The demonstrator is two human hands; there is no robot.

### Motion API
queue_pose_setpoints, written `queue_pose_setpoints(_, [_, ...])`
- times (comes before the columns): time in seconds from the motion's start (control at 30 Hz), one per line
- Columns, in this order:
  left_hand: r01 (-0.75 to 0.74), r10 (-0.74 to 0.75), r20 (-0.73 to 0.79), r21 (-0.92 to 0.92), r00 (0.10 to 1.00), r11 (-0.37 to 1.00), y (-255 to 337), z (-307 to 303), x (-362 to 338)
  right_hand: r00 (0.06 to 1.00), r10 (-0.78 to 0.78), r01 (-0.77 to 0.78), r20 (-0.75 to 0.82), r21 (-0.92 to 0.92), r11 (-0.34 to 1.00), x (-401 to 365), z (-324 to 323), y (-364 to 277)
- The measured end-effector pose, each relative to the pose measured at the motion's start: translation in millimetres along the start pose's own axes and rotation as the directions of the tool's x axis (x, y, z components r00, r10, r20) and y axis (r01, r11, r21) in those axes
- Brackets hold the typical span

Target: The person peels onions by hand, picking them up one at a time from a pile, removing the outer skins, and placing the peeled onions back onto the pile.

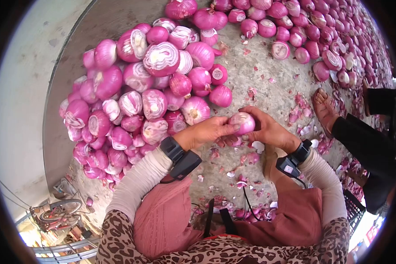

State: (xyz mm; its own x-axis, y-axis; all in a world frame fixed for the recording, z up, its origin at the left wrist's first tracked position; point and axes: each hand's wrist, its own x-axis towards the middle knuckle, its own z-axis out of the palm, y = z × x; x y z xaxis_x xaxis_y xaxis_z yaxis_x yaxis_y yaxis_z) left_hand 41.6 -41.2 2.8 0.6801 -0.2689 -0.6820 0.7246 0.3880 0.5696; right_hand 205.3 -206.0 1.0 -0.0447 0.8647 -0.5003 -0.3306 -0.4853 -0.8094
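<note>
A peeled, shiny pink-purple red onion (243,122) is held between my two hands, in front of my knees. My left hand (209,132) grips it from the left, thumb against its side and the other fingers curled beneath. From the right, my right hand (273,129) closes round it, with fingers over the top and thumb low on its side. Just left of my left hand rises a large heap of red onions (160,103), some with cut faces showing white rings. What lies under the held onion is partly hidden by my fingers.
Many more onions (312,33) spread across the concrete floor at the upper right. Dry onion skins (299,110) litter the ground. Another person's sandalled foot (324,108) and dark-trousered legs are at the right. A pale wall (22,88) borders the left; a bicycle (60,210) stands lower left.
</note>
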Motion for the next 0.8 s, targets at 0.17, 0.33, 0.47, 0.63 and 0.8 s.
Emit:
queue_pose_setpoints(0.17, [-0.172, 0.185, -0.134, 0.100, 0.974, 0.980, 1, 0, -3, 0.987, -0.161, 0.155, 0.001, -0.285, 0.946, 10, 11, 4])
queue_pose_setpoints(0.33, [-0.193, 0.197, -0.133, 0.039, 0.971, 0.980, -9, -6, 0, 0.994, -0.087, 0.065, -0.067, -0.279, 0.958, 12, 21, -2])
queue_pose_setpoints(0.47, [-0.281, 0.263, -0.098, -0.392, 0.960, 0.876, -7, -15, -14, 0.987, -0.146, 0.147, -0.073, 0.011, 0.989, 12, 13, 1])
queue_pose_setpoints(0.63, [-0.230, 0.257, -0.019, -0.512, 0.966, 0.827, -7, -20, -14, 0.972, -0.217, 0.226, -0.091, 0.107, 0.968, 9, 10, 0])
queue_pose_setpoints(0.8, [-0.178, 0.230, 0.046, -0.495, 0.972, 0.850, -5, -12, -9, 0.911, -0.387, 0.318, -0.141, -0.357, 0.878, 8, 22, -10])
